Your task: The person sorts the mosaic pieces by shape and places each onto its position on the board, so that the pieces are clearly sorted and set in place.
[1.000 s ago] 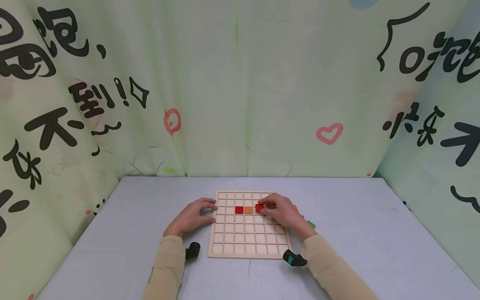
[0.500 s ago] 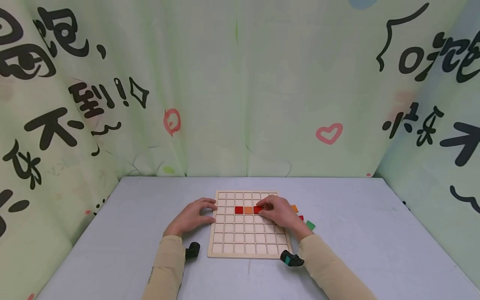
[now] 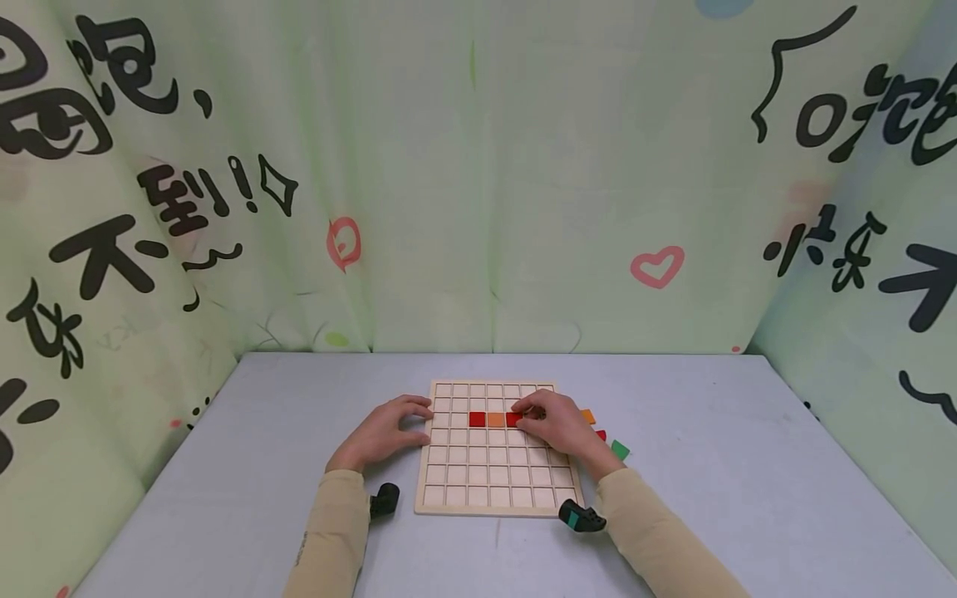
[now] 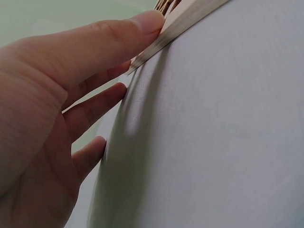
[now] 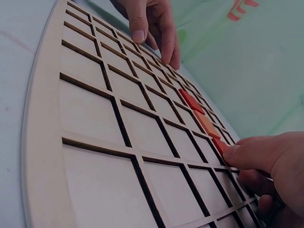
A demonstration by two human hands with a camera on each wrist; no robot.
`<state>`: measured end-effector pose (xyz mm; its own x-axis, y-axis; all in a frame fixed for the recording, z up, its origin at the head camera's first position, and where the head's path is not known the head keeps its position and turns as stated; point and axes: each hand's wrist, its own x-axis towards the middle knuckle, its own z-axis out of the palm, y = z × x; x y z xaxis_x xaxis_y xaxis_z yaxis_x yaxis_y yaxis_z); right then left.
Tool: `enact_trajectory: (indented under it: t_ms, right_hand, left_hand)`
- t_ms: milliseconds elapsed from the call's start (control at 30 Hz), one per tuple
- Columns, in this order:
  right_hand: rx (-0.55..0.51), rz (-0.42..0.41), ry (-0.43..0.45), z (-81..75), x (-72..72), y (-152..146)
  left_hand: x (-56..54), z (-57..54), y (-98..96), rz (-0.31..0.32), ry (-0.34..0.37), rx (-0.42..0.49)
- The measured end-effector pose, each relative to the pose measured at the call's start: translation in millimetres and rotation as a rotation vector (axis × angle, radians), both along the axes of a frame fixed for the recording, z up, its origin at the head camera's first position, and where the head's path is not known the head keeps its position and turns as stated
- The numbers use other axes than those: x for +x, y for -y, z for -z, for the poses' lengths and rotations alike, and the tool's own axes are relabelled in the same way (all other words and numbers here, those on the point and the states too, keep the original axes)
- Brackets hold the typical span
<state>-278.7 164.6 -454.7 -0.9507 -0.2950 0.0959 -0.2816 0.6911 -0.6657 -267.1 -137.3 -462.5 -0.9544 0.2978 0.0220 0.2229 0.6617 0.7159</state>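
Note:
A pale wooden grid board (image 3: 424, 490) lies on the table, divided into square cells. In one row sit a red tile (image 3: 477, 419), an orange tile (image 3: 496, 419) and a second red tile (image 3: 512, 419), side by side. My right hand (image 3: 557, 423) pinches that second red tile at its cell; in the right wrist view the thumb (image 5: 232, 153) lies against it and the other fingers are partly hidden. My left hand (image 3: 385, 430) rests at the board's left edge, thumb (image 4: 147, 23) and fingertips touching the frame, fingers spread and holding no tile.
Right of the board, partly behind my right hand and forearm, lie an orange tile (image 3: 587, 415), a red tile (image 3: 601, 434) and a green tile (image 3: 620, 449). A printed curtain (image 3: 493, 208) surrounds the back and sides of the white table (image 3: 695, 465).
The second red tile has come down and slightly left to lie beside the orange tile, my right hand moving with it. More of the loose tiles shows at right. The left hand stays put.

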Motion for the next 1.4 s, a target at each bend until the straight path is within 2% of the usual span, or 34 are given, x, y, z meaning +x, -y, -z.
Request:
enact_trajectory:
  t_ms: [733, 1033, 1400]
  right_hand:
    - [0.004, 0.020, 0.020, -3.1, -0.2, 1.9]
    - [-0.051, 0.042, 0.018, -5.9, 2.0, -3.7]
    - [-0.104, 0.143, 0.020, -10.2, 15.4, -22.6]
  left_hand:
    - [0.4, 0.2, -0.3, -0.007, 0.005, 0.012]
    - [0.4, -0.2, -0.4, -0.002, 0.004, 0.008]
    - [0.0, -0.7, 1.3, 0.017, -0.003, 0.006]
